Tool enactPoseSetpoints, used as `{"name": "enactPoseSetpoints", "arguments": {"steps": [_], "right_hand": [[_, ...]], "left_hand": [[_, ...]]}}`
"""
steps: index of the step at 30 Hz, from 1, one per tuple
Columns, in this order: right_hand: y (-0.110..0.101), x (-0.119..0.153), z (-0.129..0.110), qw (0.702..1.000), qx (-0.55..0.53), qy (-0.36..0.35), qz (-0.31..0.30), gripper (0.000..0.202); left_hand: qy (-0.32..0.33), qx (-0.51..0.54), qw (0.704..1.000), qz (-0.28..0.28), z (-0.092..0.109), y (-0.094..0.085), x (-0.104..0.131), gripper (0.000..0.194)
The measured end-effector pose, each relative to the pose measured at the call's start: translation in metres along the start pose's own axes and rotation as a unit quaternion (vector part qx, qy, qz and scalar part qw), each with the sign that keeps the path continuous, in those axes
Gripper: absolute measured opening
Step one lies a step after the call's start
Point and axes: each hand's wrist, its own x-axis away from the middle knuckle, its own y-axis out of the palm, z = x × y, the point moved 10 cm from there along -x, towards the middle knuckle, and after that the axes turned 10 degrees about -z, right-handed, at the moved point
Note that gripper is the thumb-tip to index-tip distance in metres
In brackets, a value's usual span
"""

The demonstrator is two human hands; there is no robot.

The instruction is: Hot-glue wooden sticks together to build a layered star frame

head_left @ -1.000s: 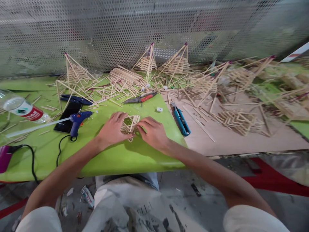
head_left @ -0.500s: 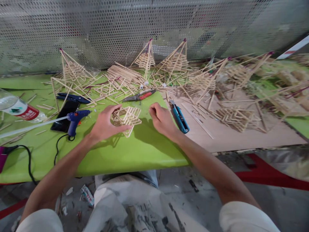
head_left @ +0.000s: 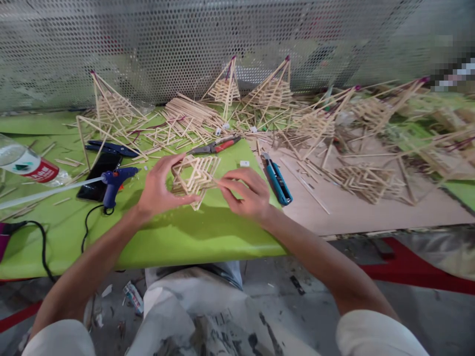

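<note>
My left hand (head_left: 159,188) is closed around a small lattice of stacked wooden sticks (head_left: 200,173), thumb along its near side and fingers behind. The lattice is held just over the green tabletop (head_left: 163,242). At its right edge, my right hand (head_left: 247,193) is pinched, fingertips touching or almost touching the sticks; whatever lies between them is too small to make out. A small white piece (head_left: 244,163) lies just beyond my right hand. Right of that hand rests a teal utility knife (head_left: 277,180). Red-handled pliers (head_left: 217,145) lie behind the lattice.
To the left are a blue glue gun (head_left: 116,185) with its cord, a black phone (head_left: 98,178) and a plastic bottle (head_left: 33,165). Loose sticks (head_left: 193,116) and several stick pyramids (head_left: 270,91) line the back by a perforated metal panel (head_left: 156,49). A wooden board (head_left: 308,212) lies right.
My right hand has moved left to the lattice, its fingers now extended into a pinch. The white piece now shows on the table. The lattice has turned slightly in my left hand.
</note>
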Motion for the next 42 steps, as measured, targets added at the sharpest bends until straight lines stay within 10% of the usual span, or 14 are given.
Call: {"name": "enactPoseSetpoints", "arguments": {"steps": [10, 23, 42], "right_hand": [[0.007, -0.003, -0.043, 0.991, 0.077, -0.113, 0.001, 0.023], [0.029, 0.000, -0.037, 0.982, 0.125, -0.091, -0.106, 0.018], [0.022, 0.006, -0.036, 0.975, 0.151, -0.141, -0.081, 0.023]], "left_hand": [[0.035, -0.109, 0.993, 0.024, 0.013, 0.007, 0.008, 0.099], [0.051, -0.194, 0.979, 0.026, 0.026, 0.015, 0.013, 0.092], [0.058, -0.186, 0.979, 0.063, 0.035, -0.001, 0.013, 0.097]]}}
